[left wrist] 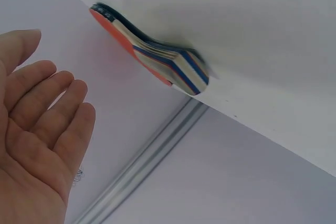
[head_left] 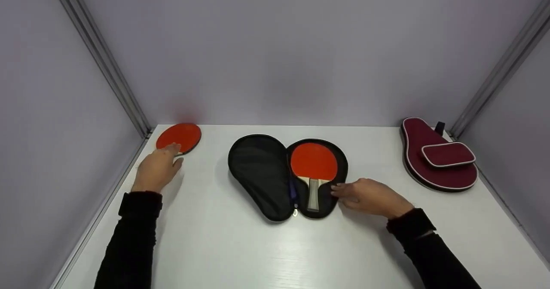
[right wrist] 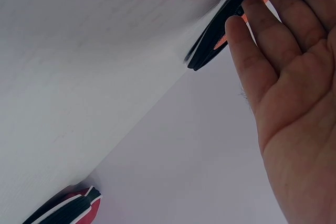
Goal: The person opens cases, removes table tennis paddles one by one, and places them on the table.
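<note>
Your left hand point(head_left: 155, 168) lay flat and relaxed, fingers straight, holding nothing; its fingertips reached the near edge of the loose red-rubbered table tennis paddle point(head_left: 179, 137), whose handle was hidden beneath the hand in the head view. The left wrist view showed that paddle's striped wooden handle end just ahead of your open palm. Your right hand point(head_left: 369, 197) was also open, fingers extended, touching the right rim of the black zippered paddle case point(head_left: 258, 173). That case lay unzipped and spread flat, with a second red paddle with a pale wooden handle point(head_left: 314, 168) resting in its right half. Well to the right of the black case lay a closed maroon paddle case with white piping point(head_left: 438, 160). No lettering was legible.
</note>
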Motion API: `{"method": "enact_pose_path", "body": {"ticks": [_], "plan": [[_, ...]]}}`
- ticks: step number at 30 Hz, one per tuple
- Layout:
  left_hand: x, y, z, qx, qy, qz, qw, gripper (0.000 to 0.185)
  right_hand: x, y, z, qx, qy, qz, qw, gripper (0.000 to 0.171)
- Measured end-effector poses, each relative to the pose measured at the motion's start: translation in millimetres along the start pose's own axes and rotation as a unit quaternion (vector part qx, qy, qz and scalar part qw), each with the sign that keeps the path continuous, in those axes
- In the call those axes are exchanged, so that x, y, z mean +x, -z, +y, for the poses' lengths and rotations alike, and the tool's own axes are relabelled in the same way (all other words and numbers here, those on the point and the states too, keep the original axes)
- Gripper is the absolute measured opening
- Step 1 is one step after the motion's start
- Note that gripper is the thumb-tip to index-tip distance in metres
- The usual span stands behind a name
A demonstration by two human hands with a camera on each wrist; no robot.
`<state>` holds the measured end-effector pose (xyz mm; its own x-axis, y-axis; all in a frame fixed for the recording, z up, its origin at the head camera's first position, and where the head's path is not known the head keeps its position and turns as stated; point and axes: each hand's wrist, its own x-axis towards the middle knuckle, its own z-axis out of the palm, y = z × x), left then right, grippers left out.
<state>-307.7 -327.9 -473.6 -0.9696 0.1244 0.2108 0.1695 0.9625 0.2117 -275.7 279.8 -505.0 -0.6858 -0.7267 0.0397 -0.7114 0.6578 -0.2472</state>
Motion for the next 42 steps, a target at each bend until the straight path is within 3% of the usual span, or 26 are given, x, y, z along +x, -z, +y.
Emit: {"method": "enact_pose_path", "body": {"ticks": [5, 19, 33, 42], "plan": [[3.9, 2.4, 22.6, 0.008, -0.007, 0.006, 0.9999, 0.056, -0.1, 0.6, 1.1, -0.001, 0.0, -0.004, 1.0, 0.037], [10.3, -5.4, 84.5, 0.02, -0.098, 0.08, 0.9918, 0.052, -0.1, 2.8, -1.0, -0.005, -0.001, -0.013, 1.0, 0.035], [6.2, -17.1, 144.4, 0.04, -0.192, 0.121, 0.9732, 0.046, -0.1, 2.6, 1.6, -0.012, 0.0, -0.018, 1.0, 0.034], [1.5, -24.6, 177.8, 0.056, -0.237, 0.11, 0.9637, 0.045, -0.7, 4.6, -1.0, -0.015, 0.007, -0.011, 1.0, 0.035]]}}
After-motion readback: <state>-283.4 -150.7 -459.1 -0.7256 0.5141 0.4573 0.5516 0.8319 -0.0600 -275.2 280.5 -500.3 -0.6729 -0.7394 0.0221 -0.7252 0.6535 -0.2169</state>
